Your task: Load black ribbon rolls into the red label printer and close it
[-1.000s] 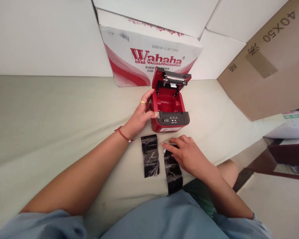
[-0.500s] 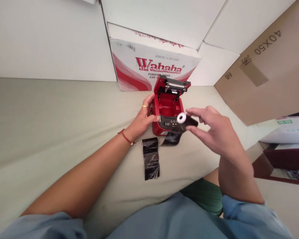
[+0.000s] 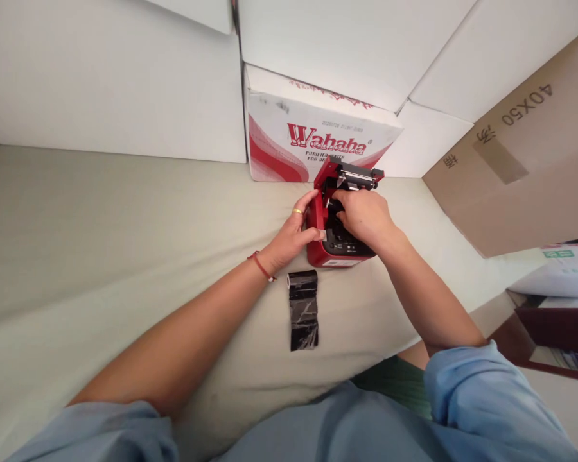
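A small red printer [image 3: 340,262] stands with its lid [image 3: 354,176] raised and its inside exposed. My left hand [image 3: 298,230] grips its left side, thumb on the front rim and fingers along the outer wall. Inside the opening, my right hand [image 3: 363,215] holds a black ribbon roll [image 3: 335,209], its fingers closed around it; much of that roll is hidden by the hand. In front of the printer, on the pale sheet, lies a second black ribbon roll [image 3: 303,308] with a crinkled length pulled out towards me.
A white and red Wahaha carton [image 3: 279,144] stands directly behind the printer, against white boxes [image 3: 337,45]. To the right leans a large brown cardboard box [image 3: 525,160]. The pale sheet [image 3: 173,224] covers the surface under everything.
My right hand has carried its black ribbon roll from in front of the printer into the opening. My left hand keeps its hold. The view has shifted slightly.
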Demonstrator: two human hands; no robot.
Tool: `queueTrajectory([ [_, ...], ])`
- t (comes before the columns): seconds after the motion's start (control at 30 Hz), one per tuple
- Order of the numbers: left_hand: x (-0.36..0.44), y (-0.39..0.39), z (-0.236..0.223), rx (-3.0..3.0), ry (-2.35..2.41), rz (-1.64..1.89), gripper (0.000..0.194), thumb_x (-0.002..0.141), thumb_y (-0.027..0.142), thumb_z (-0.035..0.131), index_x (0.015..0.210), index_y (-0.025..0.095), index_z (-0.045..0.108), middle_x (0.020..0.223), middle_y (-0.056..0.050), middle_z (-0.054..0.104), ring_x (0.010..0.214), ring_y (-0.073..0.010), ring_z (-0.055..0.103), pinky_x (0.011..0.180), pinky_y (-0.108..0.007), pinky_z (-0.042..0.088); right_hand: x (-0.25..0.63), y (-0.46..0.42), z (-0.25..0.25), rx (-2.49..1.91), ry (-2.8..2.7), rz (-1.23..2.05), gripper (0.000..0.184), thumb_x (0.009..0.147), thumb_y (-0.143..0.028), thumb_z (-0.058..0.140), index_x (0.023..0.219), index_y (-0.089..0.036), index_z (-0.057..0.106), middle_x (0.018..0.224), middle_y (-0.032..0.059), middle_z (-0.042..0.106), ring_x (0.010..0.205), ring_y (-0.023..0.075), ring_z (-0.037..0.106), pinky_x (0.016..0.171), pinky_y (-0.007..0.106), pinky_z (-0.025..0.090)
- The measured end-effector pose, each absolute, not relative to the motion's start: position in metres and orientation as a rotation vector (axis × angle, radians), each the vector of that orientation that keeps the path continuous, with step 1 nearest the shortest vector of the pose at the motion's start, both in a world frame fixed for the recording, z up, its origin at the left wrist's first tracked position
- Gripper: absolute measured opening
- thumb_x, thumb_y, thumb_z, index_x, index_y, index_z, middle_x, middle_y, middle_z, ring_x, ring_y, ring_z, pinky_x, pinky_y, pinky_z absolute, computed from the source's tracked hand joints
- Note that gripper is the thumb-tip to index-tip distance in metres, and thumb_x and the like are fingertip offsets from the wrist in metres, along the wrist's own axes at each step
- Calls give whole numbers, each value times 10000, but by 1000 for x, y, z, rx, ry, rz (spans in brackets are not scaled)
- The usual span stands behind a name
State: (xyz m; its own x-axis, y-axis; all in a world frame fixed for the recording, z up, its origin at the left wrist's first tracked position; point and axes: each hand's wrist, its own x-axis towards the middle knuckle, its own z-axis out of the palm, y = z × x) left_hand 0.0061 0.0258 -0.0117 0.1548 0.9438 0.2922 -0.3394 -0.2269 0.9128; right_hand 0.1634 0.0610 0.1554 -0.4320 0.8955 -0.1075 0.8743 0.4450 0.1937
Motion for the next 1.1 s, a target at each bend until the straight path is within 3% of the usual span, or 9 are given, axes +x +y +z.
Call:
queueTrajectory([
  [0.2, 6, 22, -3, 1203, 695, 1364, 1032, 804, 323, 825, 1730, 339, 369, 1859, -90, 414, 1753, -407, 376, 1474, -661, 281, 173, 70, 150, 1396, 2701, -124, 459, 975, -63, 642, 1385, -179, 814, 1409, 156, 848, 1278, 353, 793, 1041, 423, 592],
  [0.33, 6, 21, -2, 1225, 685, 1366, 1012, 829, 340, 823, 1732, 340, 367, 1856, -84, 431, 1756, -394, 378, 1484, -653, 263, 204, 44, 151, 1408, 2975, -398, 345, 1077, -208, 642, 1358, -230, 840, 1417, 96, 856, 1292, 313, 812, 1135, 455, 623],
  [0.43, 6, 21, -4, 1247, 696, 1375, 1002, 847, 371, 825, 1737, 332, 364, 1854, -89, 440, 1743, -395, 399, 1476, -645, 282, 232, 9, 143, 1379, 3154, -439, 375, 1153, -335, 593, 1440, -232, 811, 1504, 123, 818, 1399, 314, 776, 1225, 499, 605],
  [0.6, 6, 22, -8, 1261, 674, 1385, 1006, 862, 404, 837, 1745, 345, 359, 1777, -99, 539, 1676, -385, 493, 1425, -620, 383, 258, -46, 109, 1361, 3166, -253, 554, 1170, -362, 594, 1714, -255, 585, 1748, 161, 618, 1658, 341, 563, 1364, 651, 471],
  [0.73, 5, 23, -14, 1301, 687, 1376, 993, 896, 461, 839, 1756, 366, 352, 1695, -99, 607, 1584, -370, 586, 1369, -601, 461, 256, -71, 90, 1438, 3148, -94, 681, 1168, -306, 569, 1826, -242, 404, 1802, 186, 540, 1702, 336, 501, 1373, 653, 461],
  [0.83, 4, 21, -12, 1378, 759, 1411, 895, 959, 525, 777, 1747, 365, 384, 1750, -100, 545, 1625, -367, 542, 1393, -605, 428, 249, -76, 85, 1507, 3135, -39, 709, 1162, -280, 556, 1845, -272, 366, 1797, 173, 551, 1694, 328, 514, 1388, 661, 435],
  [0.97, 6, 8, 10, 1637, 983, 1634, 683, 1002, 483, 736, 1645, 338, 559, 1775, -100, 476, 1720, -372, 396, 1467, -618, 285, 240, -76, 84, 1560, 3106, -14, 637, 1154, -272, 547, 1786, -241, 480, 1779, 179, 574, 1686, 337, 525, 1406, 679, 390],
  [1.1, 13, -12, 37, 2066, 1015, 1771, 384, 1005, 331, 691, 1379, 336, 779, 1424, -89, 697, 1470, -338, 606, 1340, -628, 457, 240, -75, 89, 1580, 3127, -102, 558, 1151, -312, 565, 1700, -215, 590, 1750, 187, 610, 1665, 345, 550, 1401, 672, 395],
])
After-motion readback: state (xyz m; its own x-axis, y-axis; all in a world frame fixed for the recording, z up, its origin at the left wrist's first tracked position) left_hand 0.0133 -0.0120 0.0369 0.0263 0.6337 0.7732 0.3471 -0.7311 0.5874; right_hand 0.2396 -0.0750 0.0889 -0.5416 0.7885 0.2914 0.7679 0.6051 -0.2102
